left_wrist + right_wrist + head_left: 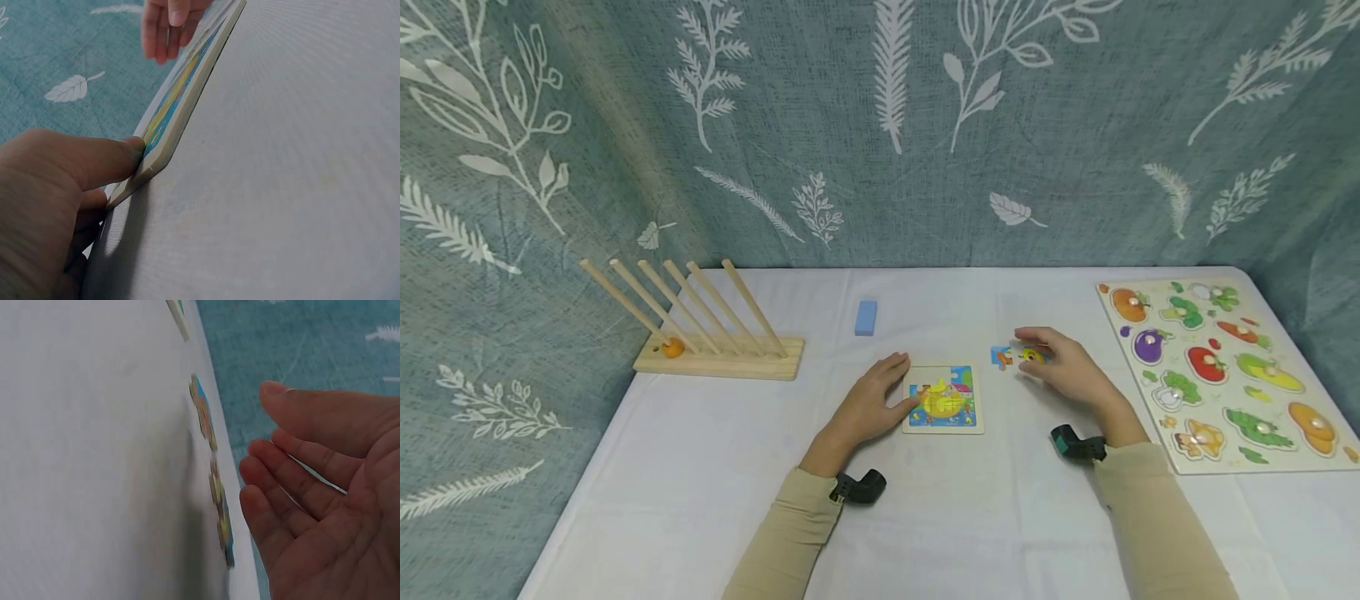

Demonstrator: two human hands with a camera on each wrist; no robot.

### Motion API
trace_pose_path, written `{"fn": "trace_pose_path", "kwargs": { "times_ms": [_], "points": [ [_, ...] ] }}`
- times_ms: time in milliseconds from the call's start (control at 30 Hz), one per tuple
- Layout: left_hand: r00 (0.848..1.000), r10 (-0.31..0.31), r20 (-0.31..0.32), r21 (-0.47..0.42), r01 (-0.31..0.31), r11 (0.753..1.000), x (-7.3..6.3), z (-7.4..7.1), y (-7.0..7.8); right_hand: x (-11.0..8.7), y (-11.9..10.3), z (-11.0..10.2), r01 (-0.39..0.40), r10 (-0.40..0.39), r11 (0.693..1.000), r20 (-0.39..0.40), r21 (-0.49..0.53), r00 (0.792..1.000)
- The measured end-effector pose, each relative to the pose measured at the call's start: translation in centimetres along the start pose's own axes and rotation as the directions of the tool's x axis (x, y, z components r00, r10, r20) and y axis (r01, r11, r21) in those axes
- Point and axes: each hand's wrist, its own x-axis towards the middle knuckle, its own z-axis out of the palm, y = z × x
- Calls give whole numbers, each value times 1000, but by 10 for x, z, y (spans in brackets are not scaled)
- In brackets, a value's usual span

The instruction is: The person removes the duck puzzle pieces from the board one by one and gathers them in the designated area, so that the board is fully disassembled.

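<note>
A small square duck jigsaw puzzle [942, 402] in a wooden frame lies on the white table, with gaps in its upper part. My left hand [868, 404] grips the frame's left side. In the left wrist view the thumb [115, 159] presses on top at a corner and the other fingers are partly hidden at the edge. Two loose puzzle pieces, a blue and orange one [1002, 357] and a yellow one [1032, 356], lie right of the frame. Over them hovers my right hand [1071, 371], fingers loosely bent with nothing held, as the right wrist view shows.
At the left stands a wooden rack [722, 367] of slanting pegs with an orange bead [672, 347] on it. A blue block [866, 318] lies behind the puzzle. The large vegetable board [1225, 392] covers the right side. A patterned curtain [880, 167] hangs behind the table.
</note>
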Motion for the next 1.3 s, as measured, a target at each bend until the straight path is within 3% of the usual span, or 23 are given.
{"fn": "trace_pose_path", "kwargs": {
  "times_ms": [367,633,767,1000,1300],
  "points": [
    [1000,-9,25,-13,9,1000,0,2,1,7,-21,30,96,-96,995,88,5,991],
    [1000,-14,25,-16,14,1000,1,3,1,16,-33,51,110,-113,994,135,27,984],
    [999,-10,37,-2,10,1000,2,1,2,17,-33,55,127,-124,992,144,-15,982],
    [999,-26,33,1,26,1000,1,-2,2,20,-31,59,239,-217,966,190,-100,958],
    [999,-24,21,-3,24,1000,1,-1,0,19,-34,61,294,-265,946,193,-136,945]
  ]
}}
